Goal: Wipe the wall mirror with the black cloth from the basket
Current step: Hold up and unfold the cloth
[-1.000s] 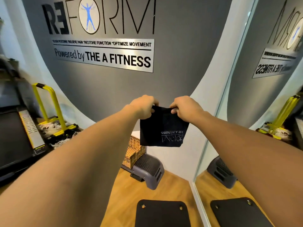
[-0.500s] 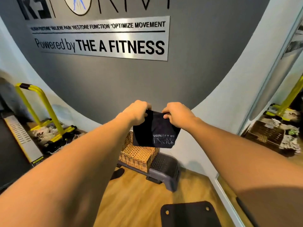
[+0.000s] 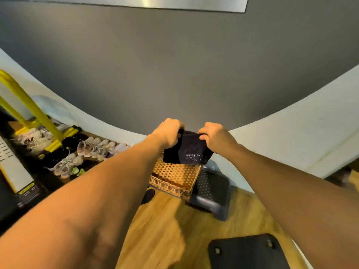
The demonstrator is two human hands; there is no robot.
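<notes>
1. Since the earlier frames the view is being tilted downward: the sign (image 3: 147,1) is now being cut off at the top edge, the mirror is no longer being shown, and more of the floor (image 3: 163,226) is being seen.
2. Both hands are still being held together at arm's length, and the cloth (image 3: 187,149) is now being seen right over the basket (image 3: 174,177).
3. The cloth, black and folded, is being gripped along its upper edge by the left hand (image 3: 168,133) and the right hand (image 3: 215,135), one at each upper corner.
4. The fingers of both hands are being curled tightly round the fabric; no finger is being held straight.
5. The cloth is being hung clear of the basket rim as far as can be judged; contact cannot be told. Pale lettering is being shown upside down on its lower part.
6. The basket, woven, is being kept on the floor against the grey wall (image 3: 174,74), touching a dark step (image 3: 212,193) on its right.
7. Shoes (image 3: 85,150) are being kept in a row along the wall at the left, beside a yellow frame (image 3: 33,111).
8. A black mat (image 3: 246,251) is being shown on the floor at the lower right.
</notes>
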